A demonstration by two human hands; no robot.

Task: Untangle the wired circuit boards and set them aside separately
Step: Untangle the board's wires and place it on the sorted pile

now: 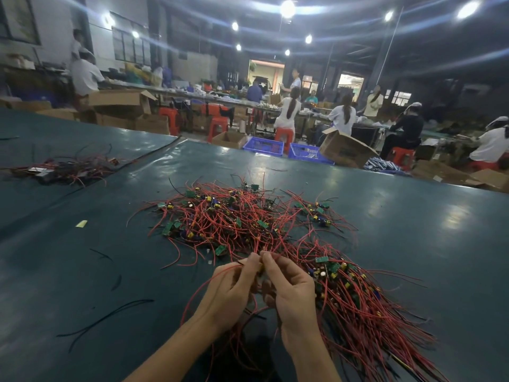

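Note:
A tangled heap of small green circuit boards with red wires (234, 216) lies on the dark green table (413, 230) ahead of me. To my right, a second bundle of boards (358, 304) lies with its red wires more or less parallel, trailing toward the near edge. My left hand (231, 290) and my right hand (292, 290) are close together at the heap's near edge. Both pinch red wires between thumb and fingertips at about the same spot. What hangs on those wires is hidden between my fingers.
A smaller pile of wired parts (66, 169) lies far left on the table. Loose black wire pieces (110, 315) and a yellow scrap (81, 223) lie on the left. Beyond the far edge are blue crates (263, 146), cardboard boxes (344, 150), red stools and several seated people.

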